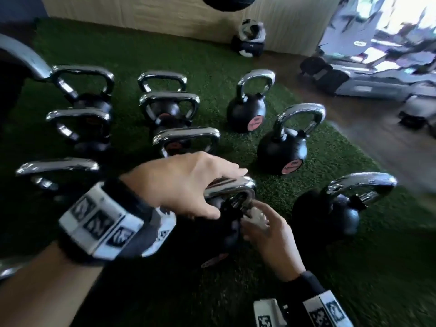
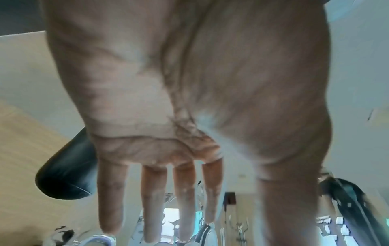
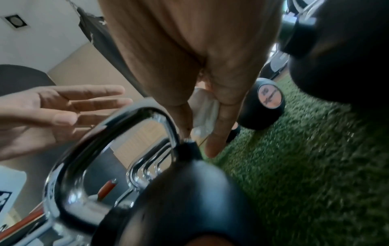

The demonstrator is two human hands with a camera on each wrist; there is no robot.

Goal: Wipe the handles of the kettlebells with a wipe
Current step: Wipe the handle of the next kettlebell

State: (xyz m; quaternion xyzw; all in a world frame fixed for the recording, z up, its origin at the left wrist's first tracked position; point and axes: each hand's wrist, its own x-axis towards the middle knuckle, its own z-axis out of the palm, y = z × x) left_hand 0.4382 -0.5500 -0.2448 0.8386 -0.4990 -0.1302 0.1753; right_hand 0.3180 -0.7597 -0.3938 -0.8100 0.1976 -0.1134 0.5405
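While the left hand (image 1: 188,182) lies flat over the top bar of the nearest kettlebell's handle (image 1: 232,188), fingers straight and spread, gripping nothing, the right hand (image 1: 266,234) is the one placed for the wiping. It pinches a crumpled white wipe (image 1: 256,214) between thumb and fingers, just beside the right-hand upright of that chrome loop, low down where the metal meets the black kettlebell body (image 3: 189,199). In the right wrist view the wipe (image 3: 205,111) sits just beyond the handle's (image 3: 118,126) curve, the fingertips pointing down toward the green turf (image 3: 305,166). The handle's top bar runs roughly left to right across the person's front, and the loop arches up from the body, so the uncleaned metal lies up and to the left of the wipe. Judging by that, the coming stroke should climb the upright and then follow the bar beneath the left palm, which would have to lift clear. Other kettlebells (image 1: 282,140) stand on the turf around, apart from both hands.
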